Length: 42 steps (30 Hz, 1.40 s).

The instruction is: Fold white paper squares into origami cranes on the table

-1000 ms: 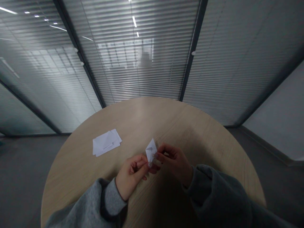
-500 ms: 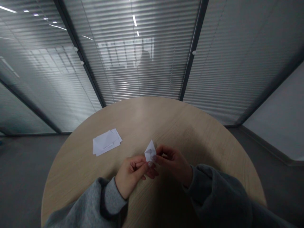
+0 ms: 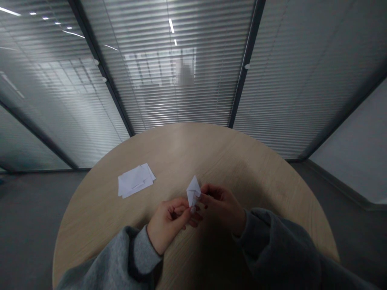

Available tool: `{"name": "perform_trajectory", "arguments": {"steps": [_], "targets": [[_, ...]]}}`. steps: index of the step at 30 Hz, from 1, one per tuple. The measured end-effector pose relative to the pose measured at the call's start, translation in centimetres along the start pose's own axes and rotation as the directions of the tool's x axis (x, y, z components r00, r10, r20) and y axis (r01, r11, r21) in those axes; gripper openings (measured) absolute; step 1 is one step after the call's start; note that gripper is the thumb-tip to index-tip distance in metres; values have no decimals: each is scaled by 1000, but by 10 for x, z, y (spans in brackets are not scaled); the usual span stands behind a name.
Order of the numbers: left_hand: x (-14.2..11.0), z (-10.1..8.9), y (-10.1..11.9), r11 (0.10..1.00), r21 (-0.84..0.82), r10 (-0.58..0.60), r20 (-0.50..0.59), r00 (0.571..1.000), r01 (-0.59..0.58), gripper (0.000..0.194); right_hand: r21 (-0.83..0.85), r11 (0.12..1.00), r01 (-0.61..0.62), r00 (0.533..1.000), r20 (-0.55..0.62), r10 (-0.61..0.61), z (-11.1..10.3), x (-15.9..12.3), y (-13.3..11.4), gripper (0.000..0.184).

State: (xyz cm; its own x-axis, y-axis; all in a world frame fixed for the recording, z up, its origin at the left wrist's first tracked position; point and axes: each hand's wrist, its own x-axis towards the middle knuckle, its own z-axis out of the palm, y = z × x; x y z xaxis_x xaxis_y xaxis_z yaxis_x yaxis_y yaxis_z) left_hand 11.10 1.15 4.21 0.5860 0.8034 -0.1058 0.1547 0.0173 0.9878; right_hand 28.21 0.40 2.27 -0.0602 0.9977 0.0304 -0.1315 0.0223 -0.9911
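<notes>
A small folded piece of white paper (image 3: 193,190), diamond-shaped with a pointed top, is held up above the table between both hands. My left hand (image 3: 171,217) pinches its lower tip between thumb and fingers. On the paper's right edge, my right hand (image 3: 223,206) is closed with thumb and forefinger gripping it. Fingertips cover the bottom and part of the right side of the paper. Grey sleeves reach down to both wrists.
Several white paper sheets (image 3: 133,183) lie loosely stacked on the left part of the round wooden table (image 3: 193,141). Glass panels with blinds (image 3: 187,100) stand behind the table's far edge. A pale wall (image 3: 356,161) is at the right.
The folded paper has shifted slightly right and up and turned a little. My right thumb now sits higher along its edge. The stacked sheets have not moved.
</notes>
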Motion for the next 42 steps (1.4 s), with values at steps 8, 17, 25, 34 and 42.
{"name": "perform_trajectory", "arguments": {"steps": [8, 17, 25, 34, 42], "targets": [[-1, -1, 0, 999, 45, 6, 20, 1000, -7, 47, 29, 1000, 11, 1000, 0, -11, 0, 1, 1, 42], [-1, 0, -2, 999, 33, 32, 37, 999, -33, 46, 36, 999, -18, 1000, 25, 17, 1, 1, -1, 43], [1, 1, -3, 999, 31, 24, 11, 1000, -24, 50, -17, 1000, -12, 998, 67, 13, 4, -3, -6, 47], [3, 2, -4, 994, -90, 56, 21, 998, -54, 49, -3, 998, 65, 996, 64, -65, 5, -4, -7, 45], [2, 2, -2, 993, -104, 52, 16, 999, -50, 48, -9, 999, 31, 1000, 4, -31, 6, -4, -7, 44]]}}
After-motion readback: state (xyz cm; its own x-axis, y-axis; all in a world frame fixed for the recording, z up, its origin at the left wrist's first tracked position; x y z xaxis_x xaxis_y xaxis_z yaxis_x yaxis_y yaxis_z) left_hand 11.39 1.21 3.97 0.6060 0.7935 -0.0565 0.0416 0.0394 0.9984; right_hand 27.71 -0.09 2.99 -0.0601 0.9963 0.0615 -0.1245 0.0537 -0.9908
